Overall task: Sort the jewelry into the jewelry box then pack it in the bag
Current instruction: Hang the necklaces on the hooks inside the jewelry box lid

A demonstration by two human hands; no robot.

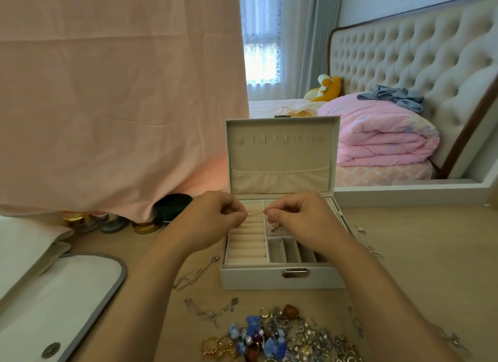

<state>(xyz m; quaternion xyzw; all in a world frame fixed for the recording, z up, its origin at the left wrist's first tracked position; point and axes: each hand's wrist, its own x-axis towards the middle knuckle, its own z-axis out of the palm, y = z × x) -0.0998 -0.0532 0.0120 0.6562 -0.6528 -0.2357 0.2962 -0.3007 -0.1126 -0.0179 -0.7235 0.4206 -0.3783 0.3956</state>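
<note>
A white jewelry box [253,278] stands open on the table, its lid upright. Over its back compartments my left hand [215,221] and my right hand [299,221] pinch the two ends of a thin gold chain [256,213]. The rest of the chain hangs from my right fingers into a back compartment. A pile of rings, beads and earrings [280,337] lies at the table's near edge. Silver chains [207,307] lie left of the box. A white bag with grey trim [62,302] lies flat at the left.
Small jars and a black round case [172,204] stand under a pink cloth [107,92] at the back left. More silver chains [369,243] lie right of the box. A mirror behind the table reflects a bed.
</note>
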